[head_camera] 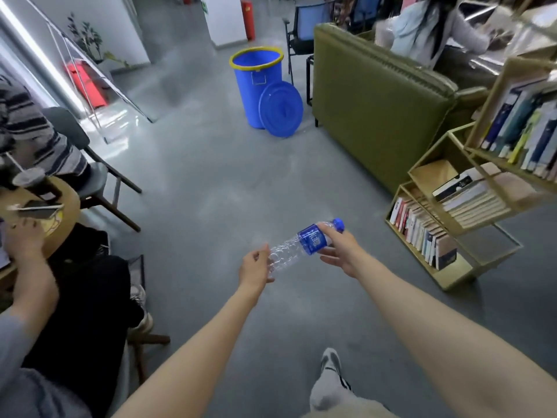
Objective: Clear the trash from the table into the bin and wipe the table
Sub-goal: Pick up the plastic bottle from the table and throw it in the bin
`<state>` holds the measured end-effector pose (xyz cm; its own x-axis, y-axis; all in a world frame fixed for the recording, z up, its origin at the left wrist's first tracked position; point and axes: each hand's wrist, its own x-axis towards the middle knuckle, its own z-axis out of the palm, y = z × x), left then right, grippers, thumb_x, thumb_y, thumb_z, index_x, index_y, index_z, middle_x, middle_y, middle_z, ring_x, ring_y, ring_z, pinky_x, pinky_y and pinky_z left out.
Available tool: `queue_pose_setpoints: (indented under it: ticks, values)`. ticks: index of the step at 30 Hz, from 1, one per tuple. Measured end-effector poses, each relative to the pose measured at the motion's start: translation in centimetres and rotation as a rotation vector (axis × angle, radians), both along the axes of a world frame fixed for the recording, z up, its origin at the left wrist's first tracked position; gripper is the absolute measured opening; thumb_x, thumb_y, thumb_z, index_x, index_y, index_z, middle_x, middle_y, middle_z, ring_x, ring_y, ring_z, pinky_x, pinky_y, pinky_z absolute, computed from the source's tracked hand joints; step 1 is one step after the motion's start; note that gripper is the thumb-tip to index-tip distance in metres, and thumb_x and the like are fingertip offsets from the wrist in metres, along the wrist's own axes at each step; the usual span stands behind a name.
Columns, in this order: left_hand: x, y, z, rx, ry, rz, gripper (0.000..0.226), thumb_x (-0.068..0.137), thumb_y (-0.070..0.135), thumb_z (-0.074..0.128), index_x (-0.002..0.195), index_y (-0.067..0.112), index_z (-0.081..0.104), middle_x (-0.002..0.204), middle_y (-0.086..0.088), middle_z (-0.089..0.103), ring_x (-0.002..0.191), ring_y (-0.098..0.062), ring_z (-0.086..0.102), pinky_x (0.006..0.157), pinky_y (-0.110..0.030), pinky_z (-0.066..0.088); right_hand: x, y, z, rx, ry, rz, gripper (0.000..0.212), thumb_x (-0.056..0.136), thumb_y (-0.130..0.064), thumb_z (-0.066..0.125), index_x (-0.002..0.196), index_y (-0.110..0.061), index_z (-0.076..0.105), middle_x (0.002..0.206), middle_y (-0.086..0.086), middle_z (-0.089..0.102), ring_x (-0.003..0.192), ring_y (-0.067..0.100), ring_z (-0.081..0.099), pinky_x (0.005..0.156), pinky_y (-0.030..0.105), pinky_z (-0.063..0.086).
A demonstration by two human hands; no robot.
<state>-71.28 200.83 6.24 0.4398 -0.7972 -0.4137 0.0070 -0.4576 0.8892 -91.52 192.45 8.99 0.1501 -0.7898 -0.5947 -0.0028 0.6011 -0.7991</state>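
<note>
An empty clear plastic bottle [301, 245] with a blue label and blue cap lies tilted at lower centre of the frame, cap end up to the right. The blue bin [256, 86], yellow-rimmed and open, stands upright at upper centre, its blue lid [281, 109] leaning against it.

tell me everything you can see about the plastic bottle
The bottle is clear, ribbed plastic, looks empty, with a blue label band and a blue cap screwed on. It lies roughly level in the air above the grey floor, cap end up and to the right. The right hand grips its neck and label end; the left hand holds its base.
</note>
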Motion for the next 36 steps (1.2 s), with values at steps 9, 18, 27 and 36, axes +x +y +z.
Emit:
queue_pose_setpoints:
  ticks: [9, 18, 27, 36]
  values:
    - [0.2, -14.1, 1.4, 0.008, 0.024, 0.106, 0.031, 0.097, 0.047, 0.057, 0.095, 0.018, 0.066, 0.097, -0.008, 0.069, 0.081, -0.018, 0.064, 0.062, -0.034, 0.060, 0.5, -15.7, 1.1, -0.010, -0.015, 0.106, 0.046, 0.085, -0.054, 0.070, 0.121, -0.028, 0.058, 0.114, 0.004, 0.071, 0.096, 0.022, 0.071, 0.072, 0.031, 0.057]
    - [2.6, -24.5, 0.5, 0.003, 0.067, 0.125, 0.029, 0.098, 0.045, 0.057, 0.094, 0.018, 0.065, 0.097, -0.011, 0.068, 0.080, -0.020, 0.062, 0.066, -0.036, 0.058, 2.8, -26.9, 0.3, -0.020, -0.012, 0.166, 0.051, 0.086, -0.054, 0.070, 0.126, -0.025, 0.057, 0.111, 0.004, 0.072, 0.096, 0.022, 0.071, 0.074, 0.032, 0.058]
    - [8.6, -41.3, -0.8, 0.012, 0.104, 0.070, 0.038, 0.096, 0.051, 0.056, 0.100, 0.014, 0.066, 0.105, -0.013, 0.070, 0.086, -0.021, 0.065, 0.067, -0.035, 0.059, 8.2, -42.1, 0.0, -0.015, 0.040, 0.103, 0.051, 0.087, -0.053, 0.070, 0.127, -0.026, 0.054, 0.109, 0.001, 0.072, 0.097, 0.022, 0.071, 0.080, 0.035, 0.059]
    - [15.3, -57.7, 1.1, -0.034, 0.130, 0.022, 0.048, 0.097, 0.050, 0.055, 0.112, 0.005, 0.064, 0.110, -0.015, 0.070, 0.091, -0.018, 0.065, 0.067, -0.033, 0.055, 14.2, -56.2, 1.2, 0.003, 0.013, -0.015, 0.049, 0.086, -0.051, 0.071, 0.126, -0.027, 0.055, 0.109, 0.002, 0.073, 0.089, 0.020, 0.072, 0.070, 0.033, 0.058]
